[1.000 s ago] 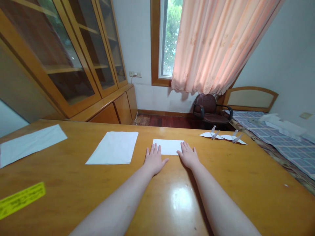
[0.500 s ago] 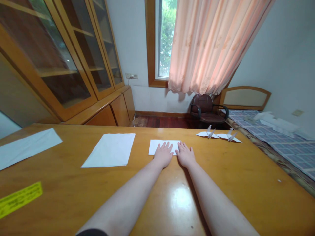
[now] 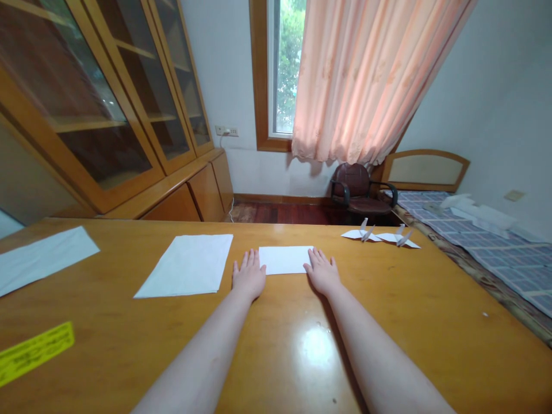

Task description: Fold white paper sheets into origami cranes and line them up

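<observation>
A small white rectangle of folded paper (image 3: 285, 260) lies flat on the wooden table between my hands. My left hand (image 3: 249, 276) rests at its left edge, palm down, with the fingers spread and the thumb by the paper. At the right edge lies my right hand (image 3: 322, 272), also flat, its fingertips touching the paper's corner. Neither hand grips anything. Left of my left hand is a stack of white paper sheets (image 3: 187, 265).
Two folded paper cranes (image 3: 361, 233) stand at the table's far right. A long white paper strip (image 3: 47, 257) and a yellow label (image 3: 37, 352) lie at the left. Beyond the table are a glass-door cabinet (image 3: 172, 167), a chair (image 3: 356, 187) and a bed (image 3: 466, 230).
My left hand has slid left across the folded paper, from its middle to its left edge. My right hand stays at the right edge. The view has shifted slightly.
</observation>
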`<state>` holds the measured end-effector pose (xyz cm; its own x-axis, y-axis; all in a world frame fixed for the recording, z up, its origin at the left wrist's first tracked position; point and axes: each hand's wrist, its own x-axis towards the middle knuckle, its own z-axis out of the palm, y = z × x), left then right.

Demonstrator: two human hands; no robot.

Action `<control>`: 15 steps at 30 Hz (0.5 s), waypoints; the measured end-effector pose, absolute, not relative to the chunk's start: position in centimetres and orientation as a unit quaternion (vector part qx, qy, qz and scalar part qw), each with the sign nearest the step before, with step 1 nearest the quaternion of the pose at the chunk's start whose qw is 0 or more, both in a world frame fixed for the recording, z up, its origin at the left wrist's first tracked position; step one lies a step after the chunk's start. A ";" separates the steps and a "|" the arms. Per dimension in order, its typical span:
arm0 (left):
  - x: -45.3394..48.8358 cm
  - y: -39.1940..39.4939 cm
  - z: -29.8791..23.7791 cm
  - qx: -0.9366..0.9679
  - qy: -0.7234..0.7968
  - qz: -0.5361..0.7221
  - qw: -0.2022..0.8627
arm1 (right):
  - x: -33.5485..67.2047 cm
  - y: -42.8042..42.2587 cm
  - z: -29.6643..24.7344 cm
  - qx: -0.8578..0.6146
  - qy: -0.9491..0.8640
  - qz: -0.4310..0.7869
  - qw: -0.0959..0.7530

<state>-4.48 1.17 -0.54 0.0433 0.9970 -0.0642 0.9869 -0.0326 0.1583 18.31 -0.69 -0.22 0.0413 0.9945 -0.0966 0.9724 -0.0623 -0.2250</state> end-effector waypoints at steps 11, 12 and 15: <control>-4.4 0.6 -0.5 0.717 0.693 0.047 0.057 | 18.3 -0.9 0.1 -0.719 -0.684 0.112 0.048; -4.4 0.6 -0.5 0.717 0.693 0.052 0.054 | 18.3 -0.9 0.1 -0.720 -0.683 0.113 0.053; -4.3 0.4 -0.3 0.709 0.701 0.065 0.046 | 18.4 -0.9 0.1 -0.731 -0.668 0.107 0.089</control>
<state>-4.31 0.39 -0.25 0.0091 0.9996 0.0280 0.9877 -0.0134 0.1555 18.44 -0.85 0.12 0.0858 0.9956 -0.0364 0.9575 -0.0925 -0.2731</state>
